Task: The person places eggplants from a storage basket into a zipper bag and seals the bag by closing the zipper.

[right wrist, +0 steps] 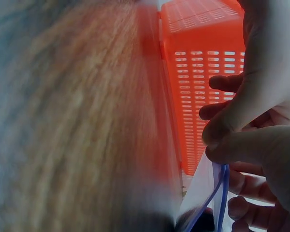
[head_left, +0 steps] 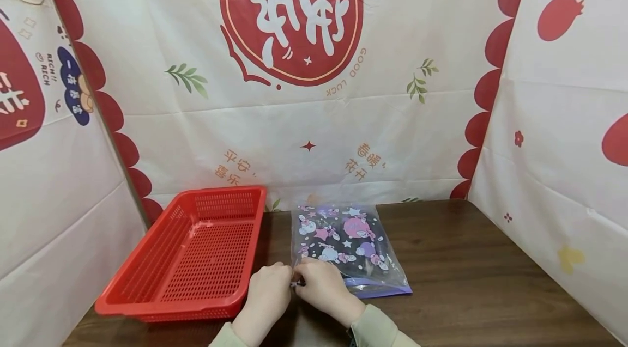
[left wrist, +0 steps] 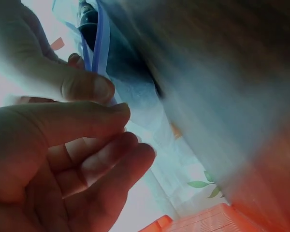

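Note:
A clear zip bag (head_left: 343, 243) with cartoon rabbits and stars printed on it lies on the table, with a purple zip strip (head_left: 382, 291) along its near edge. Its near left corner is between my two hands. My left hand (head_left: 271, 287) pinches the end of the strip between thumb and fingers. Right beside it, my right hand (head_left: 324, 284) pinches the same strip, thumb tips almost touching in the right wrist view. The two zip edges (left wrist: 100, 43) stand apart in the left wrist view. Something dark and rounded (left wrist: 89, 24) shows inside; its kind is unclear.
A red plastic basket (head_left: 252, 260) with slotted walls stands close by my left hand. The brown wood table (head_left: 471, 271) extends to the right of the bag. Printed white cloth (head_left: 314, 123) hangs behind and at both sides.

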Available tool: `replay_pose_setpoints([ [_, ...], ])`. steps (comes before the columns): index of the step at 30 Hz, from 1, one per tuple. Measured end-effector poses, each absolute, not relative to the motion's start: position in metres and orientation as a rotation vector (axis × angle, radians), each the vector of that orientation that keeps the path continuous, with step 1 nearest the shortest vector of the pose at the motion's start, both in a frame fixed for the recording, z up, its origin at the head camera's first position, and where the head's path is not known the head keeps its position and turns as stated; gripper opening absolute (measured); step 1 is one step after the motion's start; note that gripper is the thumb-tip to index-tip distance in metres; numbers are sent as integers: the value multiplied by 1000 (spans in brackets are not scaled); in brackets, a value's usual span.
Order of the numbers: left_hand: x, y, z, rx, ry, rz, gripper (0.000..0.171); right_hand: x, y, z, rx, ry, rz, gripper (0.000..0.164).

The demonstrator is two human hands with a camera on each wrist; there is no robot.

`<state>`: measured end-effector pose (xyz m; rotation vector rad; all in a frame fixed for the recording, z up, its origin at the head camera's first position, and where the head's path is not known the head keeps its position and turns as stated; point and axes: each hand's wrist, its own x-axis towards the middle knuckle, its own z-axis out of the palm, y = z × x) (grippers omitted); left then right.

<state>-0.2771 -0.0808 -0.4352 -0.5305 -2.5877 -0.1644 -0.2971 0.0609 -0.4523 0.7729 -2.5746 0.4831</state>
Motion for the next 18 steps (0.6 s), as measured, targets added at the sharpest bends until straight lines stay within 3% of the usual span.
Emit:
replay_pose_setpoints([
  [7, -277, -77, -439, -540, -2502, -160, 13, -295, 61, -452, 750, -2548, 475, 24],
  [18, -278, -80, -441, -549, -2527, -191, 15, -293, 59, -451, 781, -2533, 438, 21],
])
